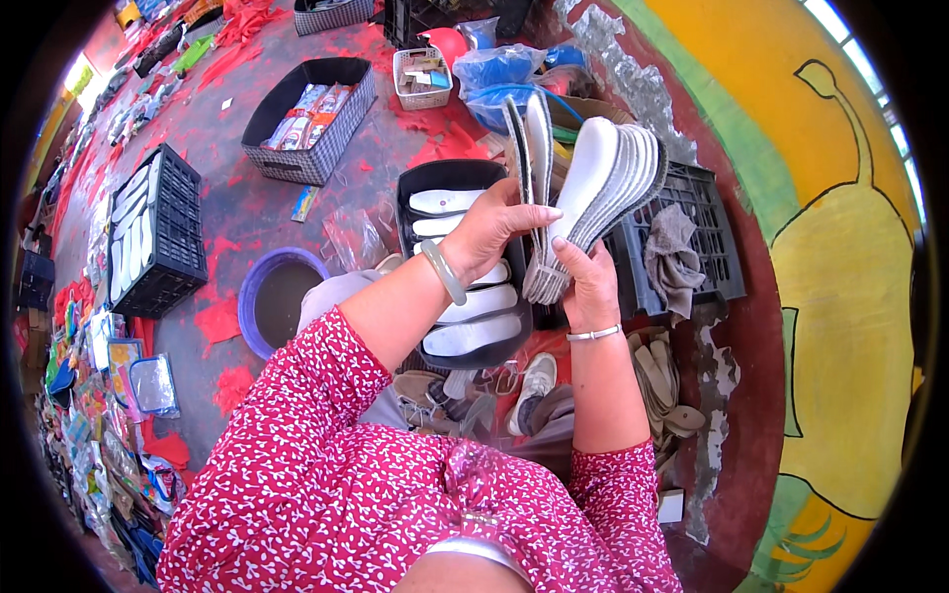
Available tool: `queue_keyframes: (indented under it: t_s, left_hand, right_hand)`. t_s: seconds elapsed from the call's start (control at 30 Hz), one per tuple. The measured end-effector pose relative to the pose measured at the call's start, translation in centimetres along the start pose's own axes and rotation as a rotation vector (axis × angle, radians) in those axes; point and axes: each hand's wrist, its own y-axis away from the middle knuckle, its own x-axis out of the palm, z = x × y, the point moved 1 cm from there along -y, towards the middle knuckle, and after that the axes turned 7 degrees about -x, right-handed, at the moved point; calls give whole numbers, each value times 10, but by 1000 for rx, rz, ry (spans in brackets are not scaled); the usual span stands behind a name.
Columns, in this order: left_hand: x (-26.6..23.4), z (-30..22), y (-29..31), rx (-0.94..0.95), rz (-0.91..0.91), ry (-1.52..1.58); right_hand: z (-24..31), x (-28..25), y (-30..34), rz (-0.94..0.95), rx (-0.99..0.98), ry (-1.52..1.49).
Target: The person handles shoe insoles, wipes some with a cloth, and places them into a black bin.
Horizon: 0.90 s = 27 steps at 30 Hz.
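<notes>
White insoles with grey edges [605,183] are fanned out in a stack, their narrow ends bunched together in my right hand [590,282], which is closed round them. With thumb and fingers my left hand [494,229] pinches a few more insoles [538,148] at the left of the stack, tilted apart from the rest. Below both hands stands a black bin [407,188] with several white insoles [473,334] lying in rows inside; my left forearm hides part of it.
Right of the bin, a grey cloth [674,252] hangs over a black crate [714,212] by the wall. A purple-rimmed bucket [247,306] of dark liquid, a crate of insoles [183,232] and a checked bin [346,124] stand left. Shoes [534,390] and tan insoles [652,371] lie below.
</notes>
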Motion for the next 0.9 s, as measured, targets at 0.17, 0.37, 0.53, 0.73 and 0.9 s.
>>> queue_keyframes:
  t_s: [0.17, 0.37, 0.53, 0.73, 0.9]
  left_hand:
    - [2, 2, 3, 36, -44, 65]
    - [8, 4, 3, 123, 0, -103]
    - [19, 3, 11, 189, 111, -396]
    - [18, 4, 5, 52, 32, -93]
    - [9, 19, 3, -237, 69, -100]
  right_hand:
    - [2, 3, 0, -19, -36, -6]
    - [1, -1, -1, -25, -76, -68]
    - [6, 0, 2, -82, -152, -23]
    - [10, 4, 4, -77, -299, 2]
    - [27, 3, 0, -23, -452, 120]
